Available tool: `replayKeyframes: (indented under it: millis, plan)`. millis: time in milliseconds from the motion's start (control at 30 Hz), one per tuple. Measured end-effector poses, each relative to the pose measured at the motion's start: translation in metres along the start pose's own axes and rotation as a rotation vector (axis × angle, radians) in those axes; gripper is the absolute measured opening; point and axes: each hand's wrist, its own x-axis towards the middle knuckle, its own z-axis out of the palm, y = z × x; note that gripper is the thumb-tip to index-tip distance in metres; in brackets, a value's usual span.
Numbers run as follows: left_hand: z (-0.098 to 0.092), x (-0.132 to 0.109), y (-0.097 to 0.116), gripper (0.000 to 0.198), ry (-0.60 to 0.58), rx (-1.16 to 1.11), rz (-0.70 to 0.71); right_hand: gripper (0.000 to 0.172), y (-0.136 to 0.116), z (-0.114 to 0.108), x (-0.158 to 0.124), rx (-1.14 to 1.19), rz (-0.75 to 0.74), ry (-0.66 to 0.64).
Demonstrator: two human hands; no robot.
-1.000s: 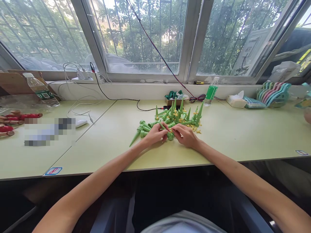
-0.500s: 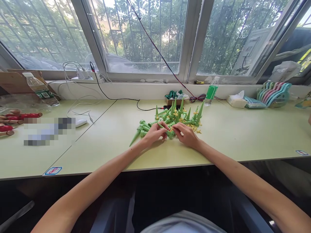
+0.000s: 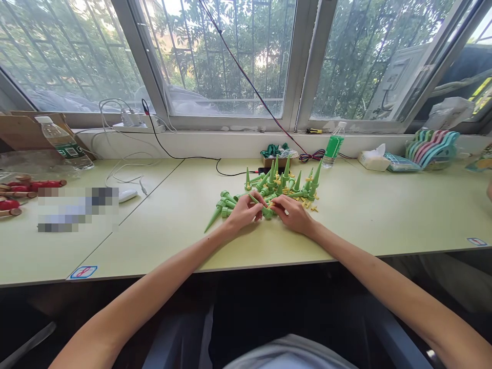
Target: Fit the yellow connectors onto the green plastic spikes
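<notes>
My left hand (image 3: 243, 212) is closed round a green plant watering spike (image 3: 268, 212), its pointed end toward the upper left and its wide end toward my right hand. My right hand (image 3: 294, 213) pinches a small yellow valve piece (image 3: 271, 204) against the spike's side; the fingers partly hide it. Behind both hands lies a pile of green spikes (image 3: 272, 177), several upright and others on their sides. A loose spike (image 3: 212, 219) points down-left beside my left wrist. Small yellow cross-shaped pieces (image 3: 314, 208) are scattered right of the pile.
Behind the pile stand a small cardboard box (image 3: 272, 162) and a green-labelled water bottle (image 3: 332, 146). A tissue pack (image 3: 373, 158) and pastel plastic pieces (image 3: 436, 148) sit at the right. Toward the left are cables, a white mouse (image 3: 127, 196), another bottle (image 3: 66, 143) and red wooden pieces (image 3: 42, 184).
My right fingers have shifted slightly left, bringing the yellow piece closer against the spike. My left hand keeps its hold, and the pile looks unchanged.
</notes>
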Motion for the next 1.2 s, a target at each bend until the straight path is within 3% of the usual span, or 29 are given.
replayKeyframes:
  millis: [233,667,1200]
  plan:
    - [-0.0009,-0.0017,-0.0052,0.004,0.037,0.304,0.158,0.011,0.0036,0.0017,-0.0035,-0.014,0.017,-0.078]
    - [0.0011,-0.0005,-0.0046,0.013,0.023,0.349,0.171,0.023,0.0021,-0.0002,-0.003,-0.117,0.0,-0.125]
    - [-0.0001,-0.0015,-0.0056,0.009,-0.021,0.403,0.185,0.026,0.0014,-0.0015,-0.0015,-0.199,-0.027,-0.143]
